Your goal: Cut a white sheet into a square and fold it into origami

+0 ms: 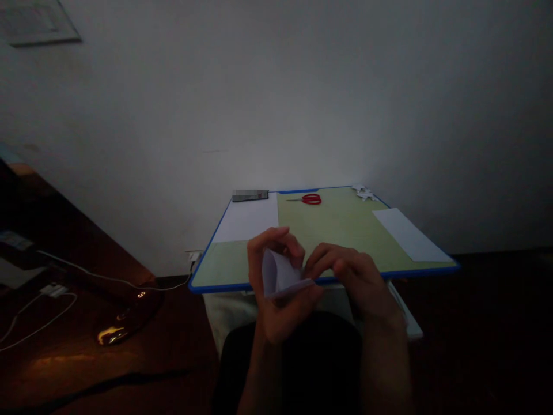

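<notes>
A small folded piece of white paper (280, 273) is held up in front of the near edge of the green-topped table (337, 230). My left hand (273, 288) wraps around it, fingers curled over the far side and thumb along the near side. The paper is bent so that a hollow shows between its sides. My right hand (352, 274) meets its right edge with bent fingers pinched together there; the fingertips are partly hidden. Beyond the hands lies a pair of red-handled scissors (310, 199), its blades pointing left.
On the table, a white sheet (246, 220) lies at left with a dark flat object (250, 196) at its top. Another white sheet (410, 235) lies at right, paper scraps (364, 192) at the far right corner. A white cable (125, 282) runs at left near a shiny dark base (125, 317).
</notes>
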`<state>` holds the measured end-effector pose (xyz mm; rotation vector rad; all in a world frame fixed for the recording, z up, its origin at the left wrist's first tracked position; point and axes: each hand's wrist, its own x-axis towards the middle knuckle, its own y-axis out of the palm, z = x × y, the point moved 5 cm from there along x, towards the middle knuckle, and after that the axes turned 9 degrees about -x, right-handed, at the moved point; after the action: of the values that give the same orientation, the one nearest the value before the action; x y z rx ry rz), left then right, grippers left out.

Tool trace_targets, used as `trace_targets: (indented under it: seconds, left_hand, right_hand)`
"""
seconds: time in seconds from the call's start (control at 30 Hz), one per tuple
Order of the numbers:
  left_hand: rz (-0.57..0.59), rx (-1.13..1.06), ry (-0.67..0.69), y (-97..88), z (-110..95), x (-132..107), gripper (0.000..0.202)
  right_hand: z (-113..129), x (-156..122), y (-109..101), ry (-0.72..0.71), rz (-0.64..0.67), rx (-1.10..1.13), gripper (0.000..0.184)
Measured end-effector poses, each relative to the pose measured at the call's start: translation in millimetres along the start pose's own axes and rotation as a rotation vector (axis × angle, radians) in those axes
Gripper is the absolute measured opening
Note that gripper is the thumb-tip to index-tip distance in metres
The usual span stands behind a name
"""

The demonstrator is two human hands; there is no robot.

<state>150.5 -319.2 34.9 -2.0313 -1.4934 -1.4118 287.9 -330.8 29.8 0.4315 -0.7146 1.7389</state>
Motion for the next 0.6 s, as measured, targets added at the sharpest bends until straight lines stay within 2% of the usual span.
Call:
trace_targets:
  seconds: [0.07, 0.1, 0.2, 0.33, 0.47, 0.53, 0.6]
  left_hand:
    - [-0.016, -0.11, -0.008, -3.7, 6, 4, 0.066]
    - [-0.031, -0.162, -0.004, -6.1, 8, 7, 0.066]
    - [-0.074, -0.268, -0.01, -13.3, 12, 13, 0.064]
    - [-0.106, -0.302, -0.007, -19.5, 11, 16, 0.062]
    - [-0.098, -0.199, -0.03, -22.6, 17, 11, 0.072]
    - [-0.053, -0.14, -0.082, -23.3, 23, 9, 0.08]
    - [-0.004, -0.086, -0.097, -24.9, 26, 8, 0.077]
  right_hand:
    - [-4, 4, 1, 0.055, -0.041, -0.082, 0.025]
    - [-6, 5, 3, 0.086, -0.045, -0.123, 0.021]
    - [-16, 8, 10, 0.184, 0.0, -0.194, 0.025]
    - [-27, 9, 19, 0.275, 0.044, -0.119, 0.032]
    - [-27, 11, 24, 0.221, 0.081, -0.093, 0.023]
    - [-26, 13, 20, 0.169, 0.018, -0.129, 0.018]
    - [-25, 14, 15, 0.121, -0.063, -0.162, 0.017]
